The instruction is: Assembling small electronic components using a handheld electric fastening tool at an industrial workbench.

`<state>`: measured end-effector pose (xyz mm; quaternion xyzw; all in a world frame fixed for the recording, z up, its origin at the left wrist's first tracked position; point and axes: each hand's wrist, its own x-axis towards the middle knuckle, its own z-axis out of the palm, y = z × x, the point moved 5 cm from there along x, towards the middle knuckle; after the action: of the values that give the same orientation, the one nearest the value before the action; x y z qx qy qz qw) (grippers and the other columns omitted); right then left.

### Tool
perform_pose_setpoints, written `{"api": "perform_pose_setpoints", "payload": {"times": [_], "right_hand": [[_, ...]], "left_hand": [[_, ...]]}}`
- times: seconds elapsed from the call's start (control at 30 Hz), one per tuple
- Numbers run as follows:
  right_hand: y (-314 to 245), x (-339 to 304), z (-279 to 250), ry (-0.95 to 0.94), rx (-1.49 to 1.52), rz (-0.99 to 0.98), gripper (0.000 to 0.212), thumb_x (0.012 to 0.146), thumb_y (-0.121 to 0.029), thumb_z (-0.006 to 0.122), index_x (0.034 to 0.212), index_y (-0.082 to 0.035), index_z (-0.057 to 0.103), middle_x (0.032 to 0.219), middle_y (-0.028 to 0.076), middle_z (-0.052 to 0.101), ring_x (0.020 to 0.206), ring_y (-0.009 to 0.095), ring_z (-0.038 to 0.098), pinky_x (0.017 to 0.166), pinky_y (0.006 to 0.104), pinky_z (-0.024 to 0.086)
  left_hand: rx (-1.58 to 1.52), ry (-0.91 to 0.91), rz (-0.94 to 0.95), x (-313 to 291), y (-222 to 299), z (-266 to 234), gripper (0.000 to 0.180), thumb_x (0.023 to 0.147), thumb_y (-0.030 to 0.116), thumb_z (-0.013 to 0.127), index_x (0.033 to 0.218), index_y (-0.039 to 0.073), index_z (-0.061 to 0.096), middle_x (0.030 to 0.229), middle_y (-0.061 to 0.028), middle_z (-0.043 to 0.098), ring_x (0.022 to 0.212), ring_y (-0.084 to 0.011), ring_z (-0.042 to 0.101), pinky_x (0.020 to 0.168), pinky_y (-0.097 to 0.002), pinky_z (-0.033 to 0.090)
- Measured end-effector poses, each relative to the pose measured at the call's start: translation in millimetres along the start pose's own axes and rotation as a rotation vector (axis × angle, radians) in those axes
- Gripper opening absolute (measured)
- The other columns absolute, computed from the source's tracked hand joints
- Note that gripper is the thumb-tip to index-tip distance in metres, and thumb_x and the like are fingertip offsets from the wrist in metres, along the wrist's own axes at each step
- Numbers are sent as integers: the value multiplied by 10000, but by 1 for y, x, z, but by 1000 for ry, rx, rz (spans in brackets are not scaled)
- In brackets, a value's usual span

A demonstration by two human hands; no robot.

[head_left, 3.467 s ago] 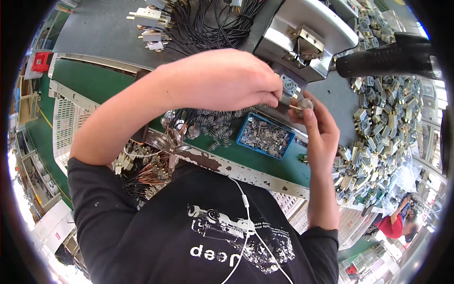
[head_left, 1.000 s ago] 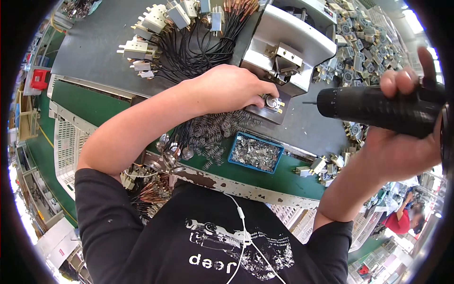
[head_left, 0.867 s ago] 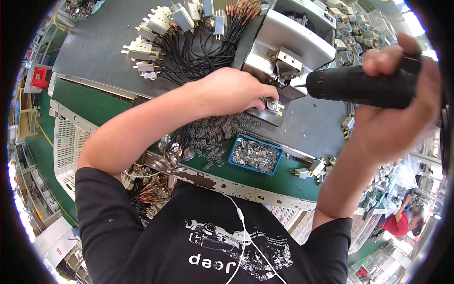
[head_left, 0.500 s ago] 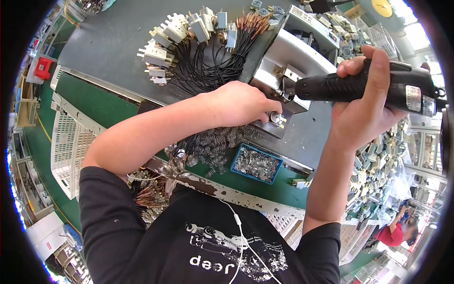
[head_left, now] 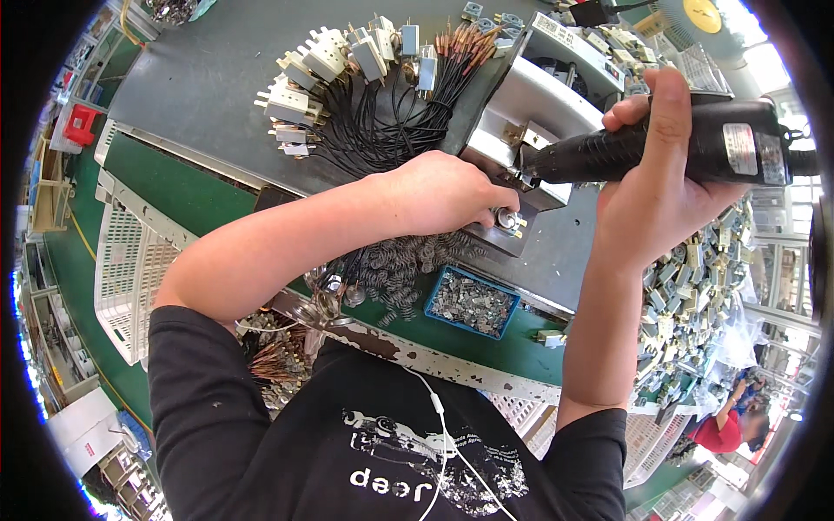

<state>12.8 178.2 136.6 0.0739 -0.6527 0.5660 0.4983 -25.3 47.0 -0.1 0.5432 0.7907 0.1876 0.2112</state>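
My right hand (head_left: 656, 195) is wrapped round a black electric screwdriver (head_left: 717, 143), thumb raised along its side. The driver lies nearly level, with its nose at the small clamp (head_left: 528, 143) on the front of a silver metal machine (head_left: 556, 91). Just below, my left hand (head_left: 443, 193) is closed, palm down, at a metal block (head_left: 502, 239). Its thumb and forefinger press on a small part with a round metal piece and brass-coloured prongs (head_left: 508, 219). The hand hides the rest of that part. Also hidden is the driver's exact tip.
Behind my left arm, black wires (head_left: 382, 117) lead to several white and grey blocks with prongs (head_left: 326, 54). Springs (head_left: 400, 265) are heaped nearby, beside a blue tray (head_left: 428, 310) of small metal pieces. Many plug parts (head_left: 686, 300) are piled right. Farther right is another person (head_left: 721, 432).
My right hand and the screwdriver have shifted left and slightly up, with the driver's nose nearer the clamp. My left hand has hardly moved.
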Motion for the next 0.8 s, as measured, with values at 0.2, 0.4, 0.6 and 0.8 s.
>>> {"api": "perform_pose_setpoints", "payload": {"times": [0.2,0.4,0.6,0.8], "right_hand": [[-4,-9,6,31,-77,-83,452,905,-35,728,1208,-9,393,847,155,692,595,165,661,533,315,580],[16,20,15,-457,487,69,600,918,13,671,1401,23,316,1001,211,711,687,237,707,611,308,601],[10,3,7,-151,124,-7,486,921,33,653,1321,21,377,1010,231,721,695,232,720,582,282,579],[3,-12,0,-200,120,26,230,906,15,692,1089,84,572,791,184,701,582,175,653,538,300,543]], "left_hand": [[45,16,15,0,0,1,307,927,258,644,1232,224,636,882,-81,713,896,-281,708,757,-425,554],[63,70,26,-1,-2,1,302,935,248,631,1234,250,671,932,-63,728,919,-259,708,785,-393,558],[60,83,16,-2,-1,0,335,922,267,644,1253,282,693,926,-40,735,918,-242,708,777,-379,564],[36,103,-10,-8,-3,2,338,921,302,651,1255,274,690,958,-49,736,931,-261,704,790,-400,564]]}}
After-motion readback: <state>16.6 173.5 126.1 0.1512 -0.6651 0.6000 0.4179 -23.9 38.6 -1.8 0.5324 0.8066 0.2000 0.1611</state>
